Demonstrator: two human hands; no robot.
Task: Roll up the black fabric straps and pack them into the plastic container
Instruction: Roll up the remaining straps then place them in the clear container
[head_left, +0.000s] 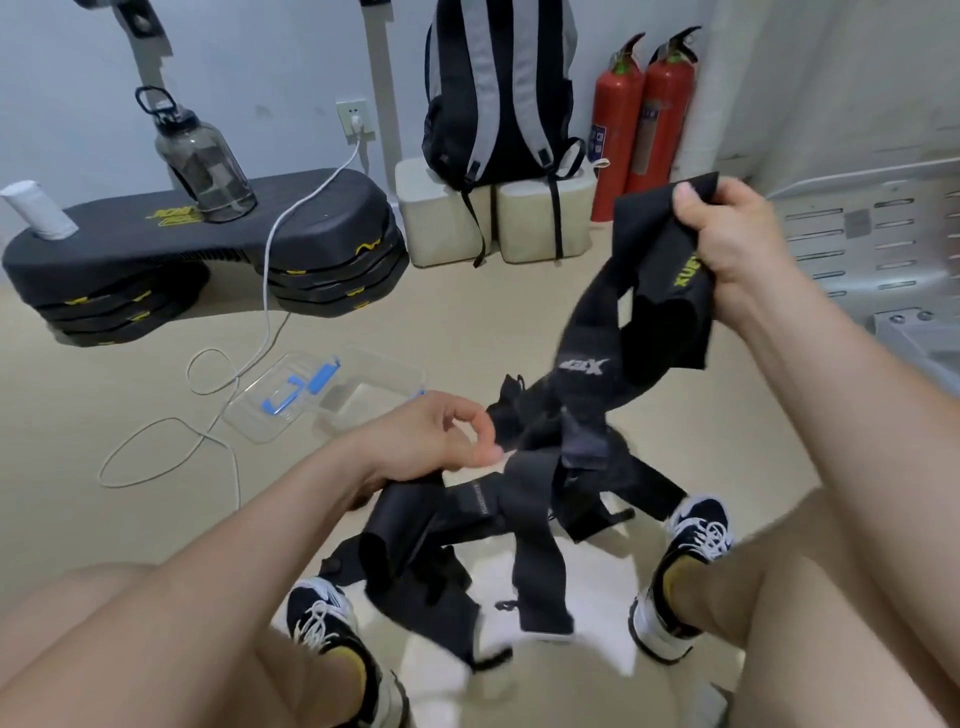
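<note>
- Head view, nearest the lens: bare knees and two black-and-white sneakers (691, 551); the black fabric straps (498, 509) hang in a tangle between the knees, above the floor.
- Landmark = that tangle. Everything below is placed off it.
- Left hand (431, 441) sits at the tangle's upper left edge, thumb and forefinger pinched together on or just at a strap end; contact is blurred, so I can't tell if it truly holds fabric.
- Right hand (727, 244) is up and to the right of the tangle, fist clamped on the wide strap end with yellow lettering.
- Long axis of the lifted strap: runs diagonally from the right hand down-left into the tangle. It is not free; other straps cross it at the knot.
- Plastic container (384, 384) lies on the floor just left and beyond the tangle, open, no straps in it. Its clear lid (270, 405) with blue clips lies beside it, further left.
- Left hand is the nearer one to the container.
- Judgement: rolling not started; next move is pulling one strap clear along that diagonal.
- Risk: the pull drags the whole bundle.
</note>
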